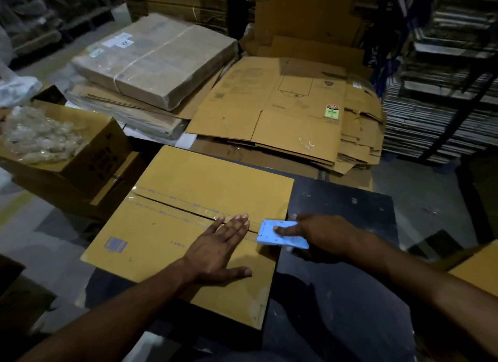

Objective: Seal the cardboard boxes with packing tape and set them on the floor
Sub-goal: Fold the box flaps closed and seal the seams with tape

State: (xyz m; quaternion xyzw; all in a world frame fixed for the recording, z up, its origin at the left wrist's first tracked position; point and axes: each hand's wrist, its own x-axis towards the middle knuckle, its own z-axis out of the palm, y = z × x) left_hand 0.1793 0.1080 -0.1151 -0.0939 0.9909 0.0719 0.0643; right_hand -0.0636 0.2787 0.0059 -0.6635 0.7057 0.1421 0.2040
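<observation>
Left hand flat on taped box, flaps closed.

Dark work table, glossy top with pale scuffs and specks, carries one closed cardboard box lying flat across its left part, the box's near-left corner overhanging the table edge; clear tape strip runs along the box's centre seam. Left hand lies flat on the box top near its right edge, and a blue tape dispenser held under the right hand sits at that right edge. Right of the box the tabletop is bare dark surface.
</observation>
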